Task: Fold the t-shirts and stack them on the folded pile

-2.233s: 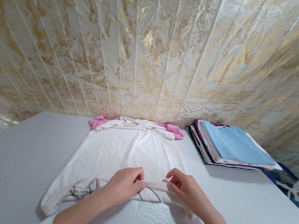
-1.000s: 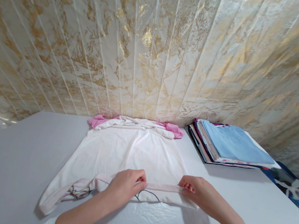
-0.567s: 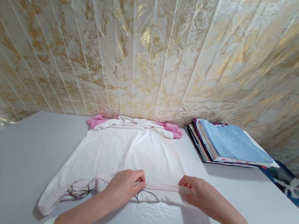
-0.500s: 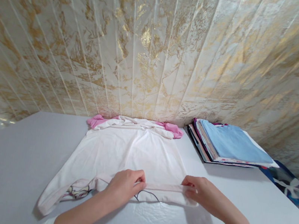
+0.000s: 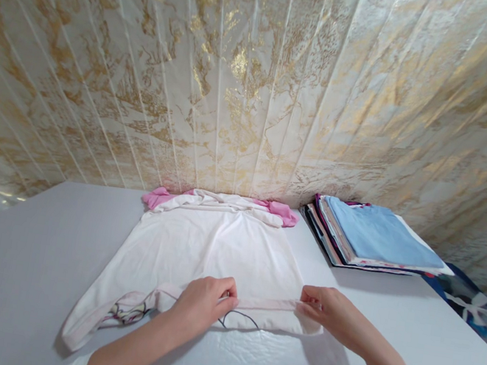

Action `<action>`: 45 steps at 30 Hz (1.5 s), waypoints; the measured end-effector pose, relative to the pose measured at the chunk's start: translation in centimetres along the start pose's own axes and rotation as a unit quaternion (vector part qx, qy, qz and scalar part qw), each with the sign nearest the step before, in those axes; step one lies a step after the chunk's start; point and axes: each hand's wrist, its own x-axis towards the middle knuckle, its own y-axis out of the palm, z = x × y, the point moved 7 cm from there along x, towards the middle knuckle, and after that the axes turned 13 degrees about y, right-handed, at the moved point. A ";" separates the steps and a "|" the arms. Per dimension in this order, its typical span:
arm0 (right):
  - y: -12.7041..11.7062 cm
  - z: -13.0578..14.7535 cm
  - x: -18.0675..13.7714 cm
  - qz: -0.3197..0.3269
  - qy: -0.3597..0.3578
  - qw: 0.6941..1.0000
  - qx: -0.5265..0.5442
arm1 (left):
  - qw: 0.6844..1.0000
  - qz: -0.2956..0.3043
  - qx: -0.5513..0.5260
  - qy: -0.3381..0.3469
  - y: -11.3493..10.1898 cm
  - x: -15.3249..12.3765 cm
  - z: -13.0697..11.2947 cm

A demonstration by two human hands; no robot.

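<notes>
A white shirt (image 5: pixel 209 248) with pink sleeves lies spread on the table, its sleeve end bunched at the far side. Along the near edge its hem is turned up, and part of a dark line print shows on the folded strip. My left hand (image 5: pixel 206 303) pinches the hem near its middle, fingers closed. Toward the right corner, my right hand (image 5: pixel 327 313) grips the same hem between thumb and fingers. The hem's left stretch is loose and wavy, with a patterned patch showing under it.
A stack of folded clothes (image 5: pixel 383 235), light blue on top, sits at the table's back right. Beyond the right edge is a dark blue item (image 5: pixel 478 306) with a white bow shape. A gold-patterned curtain (image 5: pixel 240 83) hangs behind the white table (image 5: pixel 28 259).
My right hand has shifted very slightly along the hem, and its fingers look drawn closer together. The left hand and the shirt look nearly the same.
</notes>
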 end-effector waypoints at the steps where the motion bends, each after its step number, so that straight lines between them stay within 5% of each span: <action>1: 0.2 0.0 0.1 0.003 -0.010 1.000 0.016 | 1.000 0.003 -0.001 0.004 0.0 -0.2 -0.1; 5: 0.3 -0.1 1.4 0.040 -0.044 0.991 0.119 | 1.000 0.010 0.007 0.019 -1.0 -0.5 0.1; 9: -5.7 2.6 2.5 0.040 -0.116 0.985 0.125 | 0.998 -0.006 0.052 0.028 -7.7 1.6 -0.3; 12: -14.8 5.6 1.2 -0.219 -0.176 0.948 0.148 | 0.987 -0.119 0.104 0.037 -15.6 3.5 -2.5; 14: -17.8 7.0 -0.2 -0.347 -0.183 0.909 0.141 | 0.963 -0.203 0.167 0.060 -18.7 3.7 -4.6; 17: -14.6 8.9 0.9 -0.240 -0.203 0.949 -0.003 | 0.957 -0.079 0.259 0.107 -15.3 3.9 -5.9; 22: -10.2 6.7 2.1 -0.217 -0.187 0.956 -0.054 | 0.957 -0.038 0.266 0.108 -8.9 2.5 -3.8; 33: -8.3 3.6 1.7 -0.186 -0.173 0.967 -0.025 | 0.960 -0.027 0.239 0.142 -5.2 0.4 -3.1; 41: -0.1 0.3 -3.3 -0.104 -0.212 0.969 -0.068 | 0.969 0.046 0.188 0.152 1.4 -4.5 -4.3; 45: 1.1 0.0 -4.6 -0.105 -0.186 0.975 -0.064 | 0.977 0.050 0.142 0.150 2.6 -5.4 -4.9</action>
